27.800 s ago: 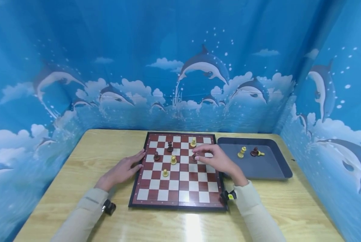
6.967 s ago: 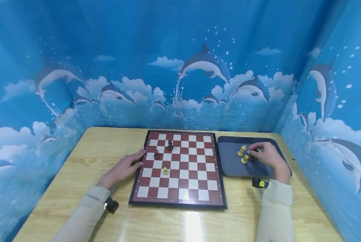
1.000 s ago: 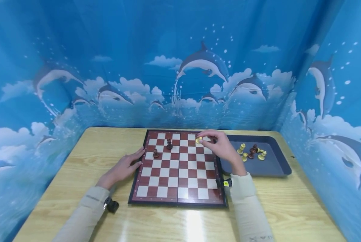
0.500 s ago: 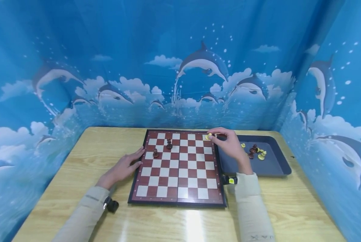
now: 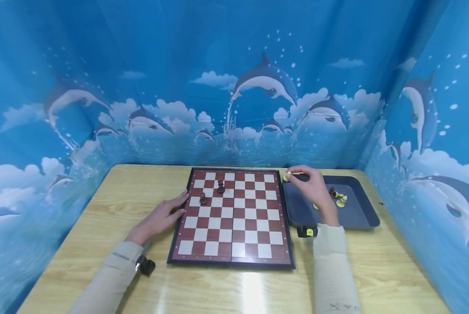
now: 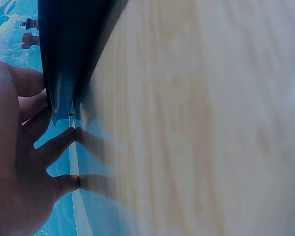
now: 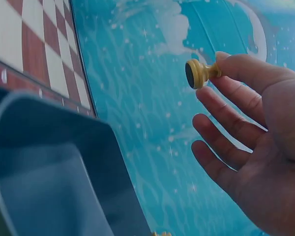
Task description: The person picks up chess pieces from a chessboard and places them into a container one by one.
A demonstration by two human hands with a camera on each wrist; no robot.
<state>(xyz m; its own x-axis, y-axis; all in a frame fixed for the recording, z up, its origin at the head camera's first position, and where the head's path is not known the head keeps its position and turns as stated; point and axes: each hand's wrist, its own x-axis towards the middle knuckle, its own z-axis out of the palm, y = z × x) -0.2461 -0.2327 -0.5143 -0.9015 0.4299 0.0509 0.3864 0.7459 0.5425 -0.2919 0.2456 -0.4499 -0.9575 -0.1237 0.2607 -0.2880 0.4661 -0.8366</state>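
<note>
My right hand (image 5: 312,188) pinches a pale yellow pawn (image 7: 199,73) between thumb and index finger, the other fingers loosely spread. In the head view hand and pawn are over the rear left corner of the dark grey tray (image 5: 357,218). The pawn's dark base faces sideways in the right wrist view. My left hand (image 5: 161,219) lies along the left edge of the chessboard (image 5: 255,226), fingertips at its frame. On the board's left half stand two dark brown pieces, a taller one (image 5: 220,186) and a shorter rook-shaped one (image 5: 203,199).
Inside the tray are several yellow and dark pieces, among them a yellow one (image 5: 341,201) and a dark one (image 5: 332,192); my right hand partly hides others. The wooden table (image 5: 140,183) backs onto a blue dolphin-print curtain (image 5: 203,87).
Since the oldest frame, several pieces have gone from the board into the tray. Over the last second my right hand has carried the yellow pawn rightward off the board. My left hand stays put.
</note>
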